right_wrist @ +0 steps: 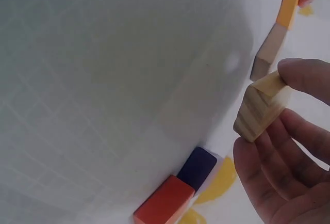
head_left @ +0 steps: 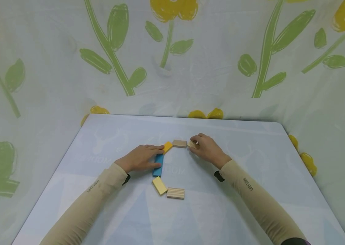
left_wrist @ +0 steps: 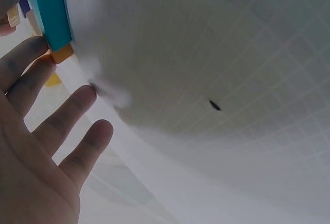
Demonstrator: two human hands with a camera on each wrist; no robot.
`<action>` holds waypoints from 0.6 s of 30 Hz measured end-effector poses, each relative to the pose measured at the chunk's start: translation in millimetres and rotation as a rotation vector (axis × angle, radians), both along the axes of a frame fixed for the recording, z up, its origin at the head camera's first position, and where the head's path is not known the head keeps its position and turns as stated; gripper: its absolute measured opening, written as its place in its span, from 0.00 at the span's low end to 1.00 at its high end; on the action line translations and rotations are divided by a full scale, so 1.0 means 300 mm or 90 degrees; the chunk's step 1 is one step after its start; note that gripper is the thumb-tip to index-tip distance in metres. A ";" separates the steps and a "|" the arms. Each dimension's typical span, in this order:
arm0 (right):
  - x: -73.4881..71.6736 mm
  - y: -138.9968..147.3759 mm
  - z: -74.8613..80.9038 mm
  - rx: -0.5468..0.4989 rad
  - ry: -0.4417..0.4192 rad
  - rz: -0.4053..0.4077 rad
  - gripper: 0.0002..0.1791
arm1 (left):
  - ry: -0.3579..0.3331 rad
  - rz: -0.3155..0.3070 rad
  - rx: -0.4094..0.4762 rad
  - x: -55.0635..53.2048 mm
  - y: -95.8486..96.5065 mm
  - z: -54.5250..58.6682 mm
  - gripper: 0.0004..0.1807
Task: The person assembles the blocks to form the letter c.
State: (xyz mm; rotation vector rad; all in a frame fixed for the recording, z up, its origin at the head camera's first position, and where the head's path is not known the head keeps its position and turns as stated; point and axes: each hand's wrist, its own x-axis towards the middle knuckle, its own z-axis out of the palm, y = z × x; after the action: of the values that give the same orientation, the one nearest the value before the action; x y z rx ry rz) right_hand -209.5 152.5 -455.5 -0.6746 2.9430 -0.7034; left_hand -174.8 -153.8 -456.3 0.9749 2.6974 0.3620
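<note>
Wood, pale and striped at one end, fills the narrow grip of the right hand (head_left: 207, 149): thumb and fingers pinch a pale wooden block (right_wrist: 255, 113). Whether it touches the table (head_left: 252, 143) I cannot tell. It is just beside the brown wooden block (head_left: 179, 143), so coming down slightly off line could nudge that neighbour, and an uneven release could twist the block.

The left hand (head_left: 143, 158) has its fingers extended and spread, resting at the orange block (head_left: 168, 147), its thumb on the blue block (head_left: 158, 166). Pressing sideways there could swing the orange block against the brown one and spoil the bend.

Nearer the body lie the yellow block (head_left: 159, 185) and a ridged wooden block (head_left: 175, 193); a dipping left wrist might brush the yellow one. The right wrist view also shows a dark blue block (right_wrist: 197, 168) meeting a red block (right_wrist: 165, 201); neither can be made out in the head view, so a careless right hand could knock them.
</note>
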 end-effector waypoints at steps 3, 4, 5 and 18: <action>-0.003 -0.001 -0.009 0.007 -0.002 0.000 0.21 | 0.001 -0.002 0.006 0.002 -0.003 0.001 0.34; -0.004 -0.001 -0.011 0.009 -0.001 0.000 0.21 | 0.002 -0.003 0.010 0.002 -0.004 0.002 0.34; -0.005 -0.001 -0.014 0.013 0.003 0.002 0.21 | 0.003 -0.004 0.011 0.002 -0.004 0.002 0.34; -0.002 0.003 -0.039 0.078 0.044 0.054 0.21 | 0.014 -0.010 0.016 0.000 -0.005 -0.007 0.34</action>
State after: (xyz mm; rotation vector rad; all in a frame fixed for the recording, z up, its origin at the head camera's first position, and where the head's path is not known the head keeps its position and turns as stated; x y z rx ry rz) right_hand -210.2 153.3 -467.0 -0.8224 2.9688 -0.4990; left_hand -174.7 -155.3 -458.5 1.0126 2.7100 0.3859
